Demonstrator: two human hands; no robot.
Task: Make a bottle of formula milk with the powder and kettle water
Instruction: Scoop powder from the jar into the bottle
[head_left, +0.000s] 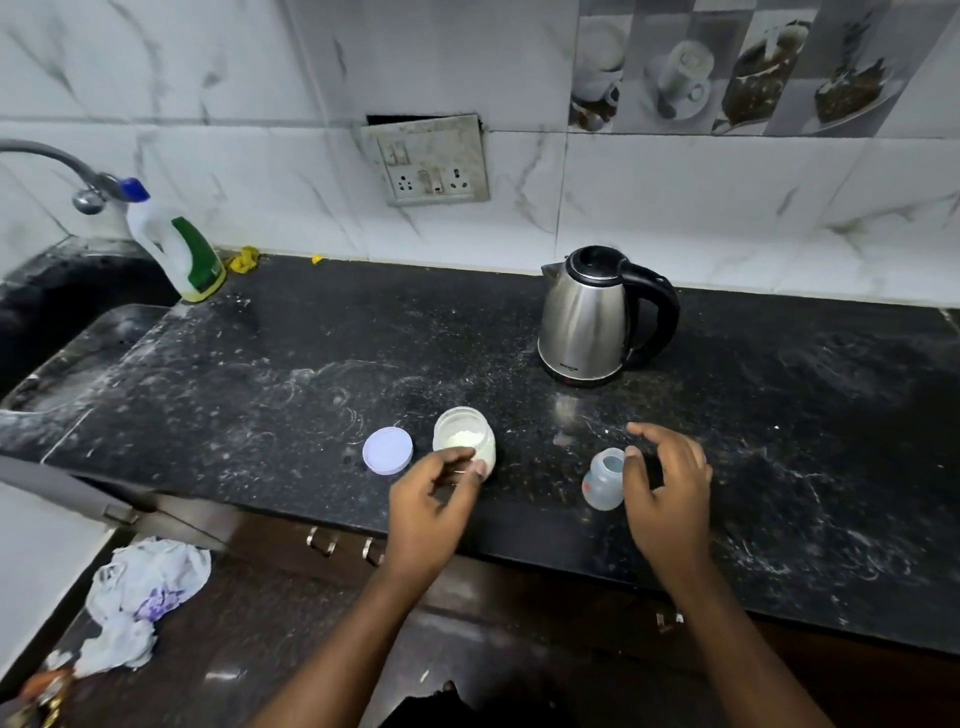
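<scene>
Judging from how the things lie, the task is in its early part. The powder jar stands open near the front edge of the dark surface, with white powder inside, and its lilac lid lies flat just beside it on the left. The bottle stands upright to the right of the jar, with no teat or cap on it. I cannot tell if any powder or water is in it already.

The left hand is at the near side of the jar. Its fingers are curled and touch the jar wall, but whether they grip the jar or pinch something thin is not clear. The right hand is just beside the bottle, its fingers spread and loosely curved; the thumb tip is at the bottle rim and holds nothing.

The kettle stands well apart, further back, with no hand on it. It seems that measuring the powder, pouring the water, closing the bottle and mixing are all left to do.
</scene>
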